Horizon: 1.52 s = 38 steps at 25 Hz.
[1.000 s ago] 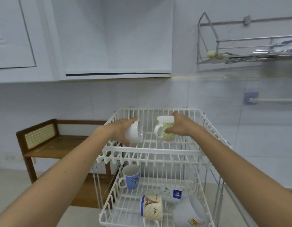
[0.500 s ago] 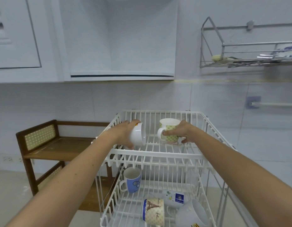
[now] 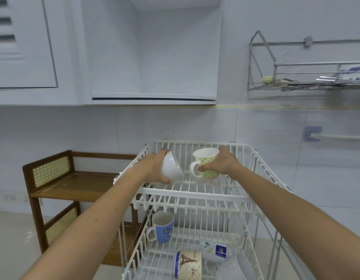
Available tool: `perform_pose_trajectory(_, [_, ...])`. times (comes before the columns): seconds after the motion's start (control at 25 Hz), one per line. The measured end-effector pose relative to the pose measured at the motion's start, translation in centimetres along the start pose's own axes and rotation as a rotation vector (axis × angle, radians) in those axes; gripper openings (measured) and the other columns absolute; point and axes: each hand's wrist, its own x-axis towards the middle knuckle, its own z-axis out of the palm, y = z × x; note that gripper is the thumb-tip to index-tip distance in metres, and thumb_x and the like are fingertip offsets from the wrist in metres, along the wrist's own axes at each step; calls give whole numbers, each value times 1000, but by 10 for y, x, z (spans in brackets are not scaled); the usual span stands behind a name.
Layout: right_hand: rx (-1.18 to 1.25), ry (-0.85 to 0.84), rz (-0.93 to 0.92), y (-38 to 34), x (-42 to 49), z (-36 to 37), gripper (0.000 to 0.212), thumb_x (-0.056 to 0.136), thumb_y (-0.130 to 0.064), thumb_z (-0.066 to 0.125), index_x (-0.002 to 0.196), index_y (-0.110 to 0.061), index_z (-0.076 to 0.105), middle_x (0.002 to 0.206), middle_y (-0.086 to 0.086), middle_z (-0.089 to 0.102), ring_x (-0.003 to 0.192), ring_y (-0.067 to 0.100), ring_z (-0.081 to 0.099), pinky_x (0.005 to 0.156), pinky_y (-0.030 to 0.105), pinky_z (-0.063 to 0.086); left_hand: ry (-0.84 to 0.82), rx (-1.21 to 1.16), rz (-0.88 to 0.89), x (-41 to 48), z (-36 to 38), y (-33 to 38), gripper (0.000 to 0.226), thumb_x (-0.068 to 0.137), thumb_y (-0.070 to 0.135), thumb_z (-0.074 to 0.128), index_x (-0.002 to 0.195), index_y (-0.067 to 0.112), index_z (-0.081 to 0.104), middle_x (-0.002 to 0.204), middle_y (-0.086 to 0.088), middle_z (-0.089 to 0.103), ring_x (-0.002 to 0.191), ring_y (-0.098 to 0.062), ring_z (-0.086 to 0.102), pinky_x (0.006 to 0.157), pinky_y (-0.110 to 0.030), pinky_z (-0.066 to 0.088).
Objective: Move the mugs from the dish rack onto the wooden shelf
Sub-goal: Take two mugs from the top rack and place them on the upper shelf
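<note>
Both hands are closed on mugs above the top tier of the white wire dish rack [image 3: 195, 196]. The left hand [image 3: 155, 168] wraps the body of a plain white mug [image 3: 171, 166], which is tipped well over on its side; its handle is not visible. The right hand [image 3: 223, 164] grips a green-patterned mug [image 3: 206, 163] around the body, upright with a slight tilt, handle toward the left and mouth up. The two mugs sit near each other, apparently not touching, and whether either is fully clear of the wires cannot be told. Four more mugs lie in the lower tier — a blue mug [image 3: 163, 227] upright at the left, an Eiffel Tower mug [image 3: 188, 264] on its side at the front, a white mug with a blue label [image 3: 214, 249] lying behind it, and a large pale mug [image 3: 235, 265] at the right. The wooden shelf [image 3: 74, 184] stands just left of the rack, its top board bare. Judgement: glazed ceramic is rigid, moderately heavy, smooth and chip-prone — a knock between the two mugs or against the rack is the main risk. A full wrap around the body, or fingers through the handle, appears the securest hold, with each mug levelled before it is set down.
</note>
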Motion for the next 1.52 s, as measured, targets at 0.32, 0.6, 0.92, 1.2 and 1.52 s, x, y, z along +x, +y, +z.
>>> perform_pose_trajectory(0.32, [170, 43, -241, -38, -26, -24, 80, 48, -46, 88, 116, -19, 56, 107, -2, 65, 99, 19, 61, 67, 28, 51, 372, -442, -63, -32, -31, -3, 91, 57, 52, 81, 129, 30, 30, 108, 10, 51, 92, -11, 56, 57, -17, 48])
perform_pose_trajectory(0.6, [323, -48, -462, -104, -69, -3, 81, 40, -52, 85, 110, -25, 55, 103, -10, 64, 95, 9, 61, 68, 23, 51, 525, -584, -130, -100, -84, -36, 90, 54, 57, 80, 128, 37, 32, 109, 18, 50, 95, -4, 54, 64, -22, 49])
perform_pose_trajectory(0.92, [366, -214, -537, -189, -110, 72, 81, 41, -48, 88, 110, -19, 56, 100, -6, 67, 93, 12, 64, 70, 31, 58, 566, -503, -286, -180, -97, -123, 81, 61, 56, 80, 125, 39, 33, 107, 19, 52, 94, -4, 55, 61, -20, 48])
perform_pose_trajectory(1.2, [369, -244, -481, -245, -123, 166, 70, 41, -43, 88, 103, -19, 64, 96, -4, 71, 91, 14, 67, 76, 36, 59, 523, -430, -361, -191, -98, -225, 86, 63, 53, 80, 131, 28, 34, 115, 3, 54, 98, -17, 57, 70, -34, 56])
perform_pose_trajectory(1.52, [334, -29, -179, -255, -92, 280, 88, 45, -39, 91, 119, -14, 51, 112, -1, 60, 105, 18, 56, 74, 30, 53, 395, -498, -396, -157, -57, -312, 92, 61, 53, 81, 132, 23, 33, 117, 3, 51, 105, -22, 53, 84, -44, 54])
